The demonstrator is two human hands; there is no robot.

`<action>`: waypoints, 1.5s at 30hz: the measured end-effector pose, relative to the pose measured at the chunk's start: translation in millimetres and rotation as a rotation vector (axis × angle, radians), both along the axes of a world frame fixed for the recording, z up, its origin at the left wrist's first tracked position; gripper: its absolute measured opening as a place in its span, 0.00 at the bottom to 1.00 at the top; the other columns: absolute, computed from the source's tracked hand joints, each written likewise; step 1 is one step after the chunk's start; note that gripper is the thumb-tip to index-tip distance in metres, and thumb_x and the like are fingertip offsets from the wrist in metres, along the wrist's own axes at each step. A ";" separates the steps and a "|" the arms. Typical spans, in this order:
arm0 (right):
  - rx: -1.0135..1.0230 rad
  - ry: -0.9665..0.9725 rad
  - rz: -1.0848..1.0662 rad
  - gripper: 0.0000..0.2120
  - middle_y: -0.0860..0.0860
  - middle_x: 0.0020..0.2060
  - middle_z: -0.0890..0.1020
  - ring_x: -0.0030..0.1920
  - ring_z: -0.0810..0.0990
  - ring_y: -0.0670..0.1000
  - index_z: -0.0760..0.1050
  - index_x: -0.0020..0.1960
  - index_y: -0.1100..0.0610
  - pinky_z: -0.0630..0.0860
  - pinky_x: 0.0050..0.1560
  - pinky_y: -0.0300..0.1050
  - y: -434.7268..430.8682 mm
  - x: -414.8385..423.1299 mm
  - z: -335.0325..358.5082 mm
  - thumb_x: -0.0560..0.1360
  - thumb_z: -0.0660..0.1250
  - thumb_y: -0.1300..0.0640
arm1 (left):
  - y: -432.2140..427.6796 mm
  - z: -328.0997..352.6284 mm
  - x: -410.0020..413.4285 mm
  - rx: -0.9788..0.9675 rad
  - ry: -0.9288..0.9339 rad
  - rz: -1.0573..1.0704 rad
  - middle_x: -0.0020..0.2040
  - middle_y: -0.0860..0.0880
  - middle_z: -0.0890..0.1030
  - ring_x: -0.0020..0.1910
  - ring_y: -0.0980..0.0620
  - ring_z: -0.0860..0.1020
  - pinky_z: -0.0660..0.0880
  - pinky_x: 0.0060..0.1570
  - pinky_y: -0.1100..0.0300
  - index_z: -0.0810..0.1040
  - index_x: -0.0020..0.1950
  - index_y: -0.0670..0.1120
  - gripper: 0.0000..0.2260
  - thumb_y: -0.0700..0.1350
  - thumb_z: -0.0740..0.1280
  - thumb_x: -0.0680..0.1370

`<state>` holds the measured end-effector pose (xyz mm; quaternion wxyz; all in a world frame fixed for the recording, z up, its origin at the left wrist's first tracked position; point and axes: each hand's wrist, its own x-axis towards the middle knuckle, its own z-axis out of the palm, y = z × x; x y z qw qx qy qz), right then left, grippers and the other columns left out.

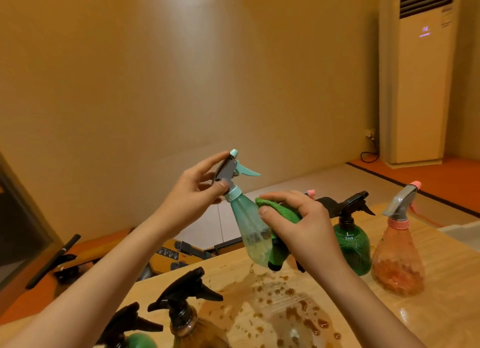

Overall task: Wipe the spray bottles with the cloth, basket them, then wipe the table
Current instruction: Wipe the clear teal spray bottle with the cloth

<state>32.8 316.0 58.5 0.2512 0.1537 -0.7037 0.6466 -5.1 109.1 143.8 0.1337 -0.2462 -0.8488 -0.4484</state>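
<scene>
My left hand (200, 184) grips the grey and teal spray head of a pale teal spray bottle (248, 228), held tilted in the air above the table. My right hand (298, 223) holds a green cloth (281, 212) pressed against the bottle's side, and the cloth hangs down below my palm. On the wooden table (441, 308) stand a green bottle with a black head (353, 246), a pink bottle (397, 262), an amber bottle with a black head (187, 316) and another green bottle (130, 332) at the near edge. No basket is in view.
Brown droplets and a wet patch (285, 308) cover the table in front of me. A black-handled object (328, 205) lies behind my right hand. Beyond the table's far edge lie yellow and black gear (176, 254) on the floor. A tall air conditioner (415, 75) stands in the right corner.
</scene>
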 end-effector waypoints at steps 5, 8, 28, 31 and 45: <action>0.026 0.093 0.014 0.05 0.40 0.48 0.84 0.52 0.82 0.42 0.87 0.50 0.43 0.75 0.53 0.40 -2.7 31.5 34.9 0.75 0.75 0.51 | 1.7 2.5 44.7 0.178 -0.001 -0.124 0.61 0.46 0.82 0.56 0.43 0.84 0.84 0.52 0.52 0.74 0.72 0.58 0.18 0.42 0.65 0.84; -0.008 0.175 0.051 0.07 0.43 0.46 0.84 0.46 0.82 0.42 0.87 0.48 0.46 0.76 0.40 0.32 -1.5 55.8 52.5 0.74 0.76 0.58 | 2.2 2.7 69.4 0.246 0.015 -0.194 0.61 0.47 0.81 0.55 0.43 0.84 0.84 0.51 0.53 0.74 0.71 0.58 0.17 0.47 0.66 0.82; 0.007 0.184 0.001 0.06 0.45 0.43 0.86 0.40 0.83 0.47 0.86 0.45 0.44 0.79 0.31 0.37 -26.7 46.7 70.4 0.69 0.74 0.52 | 4.9 -18.2 79.8 0.607 -0.077 -0.113 0.53 0.48 0.86 0.42 0.47 0.85 0.82 0.40 0.57 0.79 0.59 0.60 0.09 0.51 0.63 0.81; -0.027 0.155 -0.022 0.08 0.46 0.41 0.86 0.38 0.83 0.45 0.86 0.44 0.44 0.76 0.30 0.31 -8.9 38.3 69.0 0.69 0.75 0.56 | 22.8 -27.8 71.1 0.557 -0.117 -0.151 0.54 0.57 0.85 0.48 0.48 0.86 0.84 0.52 0.52 0.77 0.58 0.67 0.09 0.53 0.69 0.81; 0.083 0.134 0.137 0.07 0.48 0.38 0.86 0.34 0.84 0.48 0.86 0.43 0.48 0.77 0.29 0.34 34.8 -17.8 73.7 0.70 0.76 0.60 | 62.6 -47.4 31.3 0.679 -0.173 -0.047 0.52 0.50 0.87 0.49 0.47 0.87 0.84 0.46 0.54 0.70 0.66 0.59 0.26 0.45 0.71 0.70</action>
